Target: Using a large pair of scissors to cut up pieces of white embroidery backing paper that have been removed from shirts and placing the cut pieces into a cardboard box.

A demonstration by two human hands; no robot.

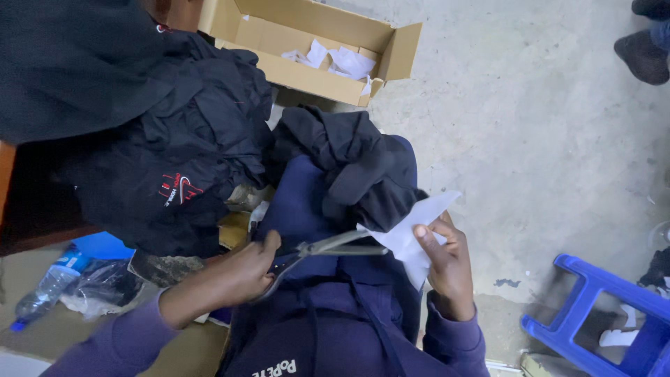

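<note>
Head view: left hand (pixel 248 269) gripping scissors (pixel 328 246), blades reaching the white paper piece (pixel 412 241); right hand (pixel 447 262) fingers pinching that paper taut, just below black garment (pixel 349 164) on lap; cardboard box (pixel 307 42) beyond.

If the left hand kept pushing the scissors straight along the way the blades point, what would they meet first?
The left hand aims the scissors rightwards at the white paper held by the right hand. The blade tips already seem to reach the paper's edge, with the right hand's fingers just behind, though depth is unclear.
</note>
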